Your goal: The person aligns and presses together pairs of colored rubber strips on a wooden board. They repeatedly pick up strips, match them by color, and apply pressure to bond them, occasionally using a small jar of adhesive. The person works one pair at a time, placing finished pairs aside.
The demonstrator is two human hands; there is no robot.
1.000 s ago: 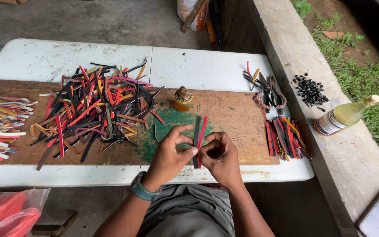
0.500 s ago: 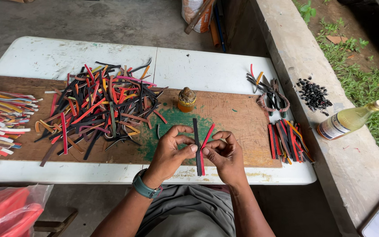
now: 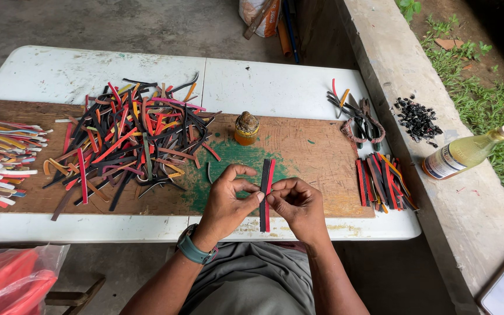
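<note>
1. Fingers (image 3: pixel 251 195) of both hands pinch one pair of strips (image 3: pixel 266 192), a black one and a red one laid side by side, held upright over the near edge of the wooden board (image 3: pixel 316 151).
2. Left hand (image 3: pixel 226 201) comes up from the lower left, a teal watch (image 3: pixel 192 249) on its wrist; thumb and forefinger close on the pair's left side about halfway up.
3. Right hand (image 3: pixel 300 205) comes in from below, its fingertips grasping the same pair from the right, knuckles curled toward the person.
4. At the far left of the desk (image 3: pixel 275 87) lies a fanned stack of long strips (image 3: pixel 1 157) in mixed colours, its ends running out of view.
5. Next to it, a loose heap of strips (image 3: pixel 132 137), mostly black and red, covers the left half of the board.
6. A small amber jar (image 3: pixel 246 128) with a worn lid stands behind the hands, beside a green paint stain (image 3: pixel 228 163).
7. Right of the hands, a neat bundle of strips (image 3: pixel 383 181) rests at the board's end, with pliers (image 3: pixel 360 119) and a few strips beyond it.
8. On the concrete ledge (image 3: pixel 485 221) lie small black pieces (image 3: pixel 418 116) and a bottle of yellow liquid (image 3: pixel 465 154) on its side.
</note>
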